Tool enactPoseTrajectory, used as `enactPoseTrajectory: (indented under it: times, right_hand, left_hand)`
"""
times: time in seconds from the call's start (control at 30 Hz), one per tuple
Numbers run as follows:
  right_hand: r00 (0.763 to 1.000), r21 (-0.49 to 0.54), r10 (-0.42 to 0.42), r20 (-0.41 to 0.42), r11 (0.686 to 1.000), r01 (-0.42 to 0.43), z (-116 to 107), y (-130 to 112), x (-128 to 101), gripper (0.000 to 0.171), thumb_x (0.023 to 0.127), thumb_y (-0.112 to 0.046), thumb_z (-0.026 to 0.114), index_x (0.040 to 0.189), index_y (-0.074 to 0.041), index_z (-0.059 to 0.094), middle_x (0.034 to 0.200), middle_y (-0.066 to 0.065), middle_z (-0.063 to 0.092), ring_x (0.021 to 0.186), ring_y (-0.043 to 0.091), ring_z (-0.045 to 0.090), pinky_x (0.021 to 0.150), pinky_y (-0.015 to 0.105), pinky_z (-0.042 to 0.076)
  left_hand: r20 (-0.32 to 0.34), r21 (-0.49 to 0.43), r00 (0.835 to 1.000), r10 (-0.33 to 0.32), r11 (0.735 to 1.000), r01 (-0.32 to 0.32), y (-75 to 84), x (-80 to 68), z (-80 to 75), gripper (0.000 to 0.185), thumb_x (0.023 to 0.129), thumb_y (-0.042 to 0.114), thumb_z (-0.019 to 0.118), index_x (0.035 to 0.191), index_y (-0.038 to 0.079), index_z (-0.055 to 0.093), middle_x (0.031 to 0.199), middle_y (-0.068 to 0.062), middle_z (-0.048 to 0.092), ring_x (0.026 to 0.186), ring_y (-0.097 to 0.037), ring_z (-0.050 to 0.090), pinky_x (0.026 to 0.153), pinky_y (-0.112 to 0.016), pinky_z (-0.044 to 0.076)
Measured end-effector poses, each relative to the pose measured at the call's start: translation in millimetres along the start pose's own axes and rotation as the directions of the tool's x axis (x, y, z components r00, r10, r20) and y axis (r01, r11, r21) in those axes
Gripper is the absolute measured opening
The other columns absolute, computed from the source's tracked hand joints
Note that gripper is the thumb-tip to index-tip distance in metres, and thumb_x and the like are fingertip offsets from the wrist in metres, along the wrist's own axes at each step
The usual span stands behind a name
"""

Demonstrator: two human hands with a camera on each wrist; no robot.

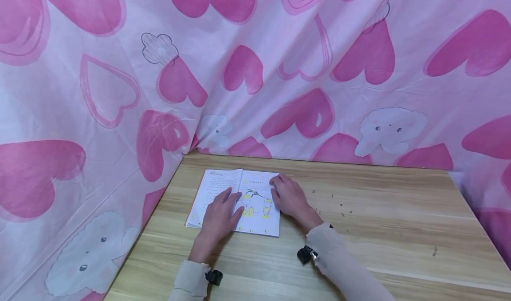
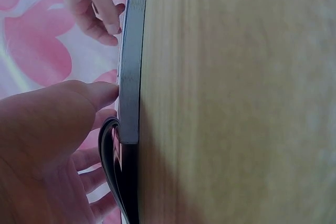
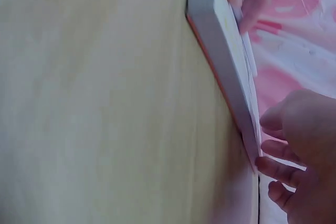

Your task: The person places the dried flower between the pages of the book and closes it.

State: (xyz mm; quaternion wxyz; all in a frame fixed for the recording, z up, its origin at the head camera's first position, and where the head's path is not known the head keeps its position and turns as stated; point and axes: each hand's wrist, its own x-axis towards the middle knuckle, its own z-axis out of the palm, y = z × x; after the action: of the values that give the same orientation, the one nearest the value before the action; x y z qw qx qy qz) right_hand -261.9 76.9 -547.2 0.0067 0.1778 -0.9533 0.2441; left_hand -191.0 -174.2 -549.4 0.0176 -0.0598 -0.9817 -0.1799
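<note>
A thick open book lies on the wooden table, with text on its left page and a drawing with yellow figures on the right page. My left hand rests across the middle fold, fingers spread and thumb on the right page. At the upper right edge of that page is my right hand, its fingers loosely bent with the tips at the paper. The left wrist view shows the book's page block edge-on, with some pages curling up by the left hand.
Several small dark crumbs are scattered on the table to the right of the book. A pink cloth with hearts hangs behind the table and along its left side. Both wrists wear small black devices.
</note>
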Motion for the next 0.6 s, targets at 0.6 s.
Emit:
enactPoseTrajectory:
  times: [0.6]
  right_hand:
    - [0.999, -0.013, -0.006, 0.047, 1.000, 0.006, -5, 33, -8, 0.058, 0.113, -0.032, 0.056, 0.165, -0.011, 0.045, 0.172, 0.011, 0.045, 0.158, 0.034, 0.045, 0.127, 0.057, 0.041]
  left_hand:
    - [-0.057, -0.085, 0.997, 0.057, 0.995, -0.061, -16.3, -11.3, -8.0, 0.055, 0.113, 0.042, 0.056, 0.160, 0.014, 0.054, 0.170, -0.017, 0.045, 0.159, -0.036, 0.043, 0.128, -0.057, 0.039]
